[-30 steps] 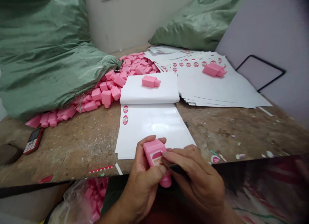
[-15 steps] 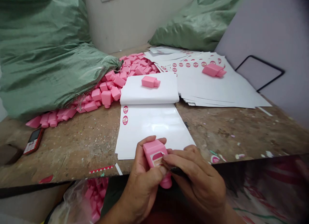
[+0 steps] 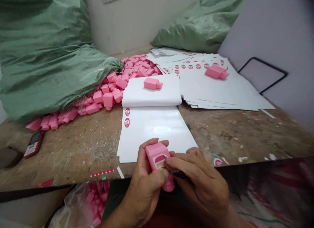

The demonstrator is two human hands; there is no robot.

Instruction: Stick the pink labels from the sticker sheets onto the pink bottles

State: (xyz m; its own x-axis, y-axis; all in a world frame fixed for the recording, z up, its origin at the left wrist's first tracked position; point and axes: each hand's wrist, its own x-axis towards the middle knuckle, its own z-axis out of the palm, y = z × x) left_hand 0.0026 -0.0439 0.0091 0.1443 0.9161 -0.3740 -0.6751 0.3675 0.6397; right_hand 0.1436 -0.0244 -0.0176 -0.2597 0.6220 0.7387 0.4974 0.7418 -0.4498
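Observation:
A pink plastic bottle (image 3: 157, 149) lies tilted in my left hand (image 3: 144, 185), its neck pointing down toward me. My left thumb presses near a label (image 3: 160, 160) with a white edge and dark pink print on the bottle's face. My right hand (image 3: 204, 177) is closed, its fingertips touching the label's right side. Something dark and thin (image 3: 182, 174) shows under the right fingers; its kind is not clear. Just beyond the hands lies a white sticker sheet (image 3: 157, 126) with two oval stickers (image 3: 127, 117) left at its upper left.
A second pink bottle (image 3: 152, 83) lies on the folded-back sheet, a third (image 3: 216, 72) on the sheet stack (image 3: 220, 94). Left are a pile of pink bottles (image 3: 108, 98), a green sack (image 3: 49, 67) and a phone (image 3: 34, 144). A bag of bottles (image 3: 96, 198) is below the table edge (image 3: 73, 175).
Hardly anything differs. Both hands keep the same hold on the bottle, and the right fingers have shifted only slightly at the label.

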